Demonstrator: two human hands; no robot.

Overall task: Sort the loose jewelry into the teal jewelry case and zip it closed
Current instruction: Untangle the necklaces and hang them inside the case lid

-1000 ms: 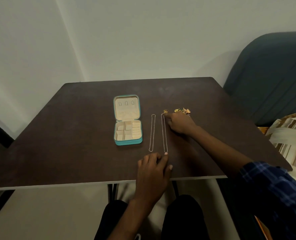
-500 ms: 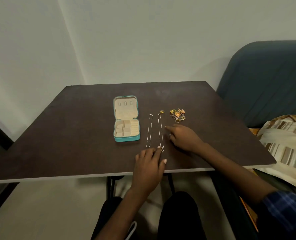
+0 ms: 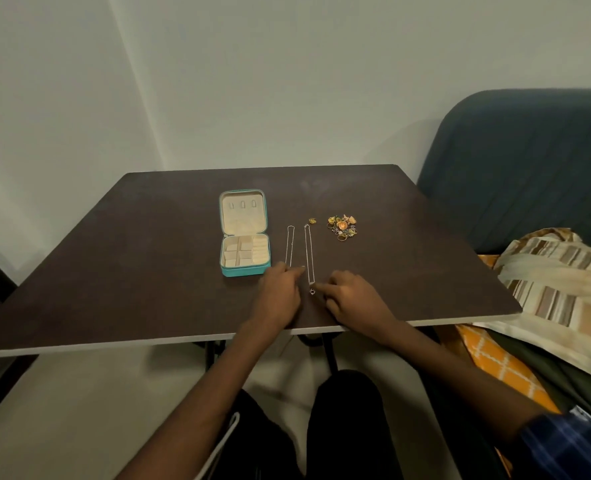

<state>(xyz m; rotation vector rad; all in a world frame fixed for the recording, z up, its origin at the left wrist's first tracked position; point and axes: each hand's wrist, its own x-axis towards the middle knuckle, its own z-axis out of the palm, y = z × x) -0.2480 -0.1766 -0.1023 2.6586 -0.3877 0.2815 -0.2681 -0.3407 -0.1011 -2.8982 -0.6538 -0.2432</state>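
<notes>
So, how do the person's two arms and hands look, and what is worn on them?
Both hands, the left hand and the right hand, are bare, with no visible rings or watch. The left forearm is uncovered. The right arm has a dark blue checked sleeve pushed up near the elbow.

No text, label, brand, number or sign can be read anywhere in the view.

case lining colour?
Cream lining inside the teal case, lid and compartments alike. Head view, the only one.
</notes>
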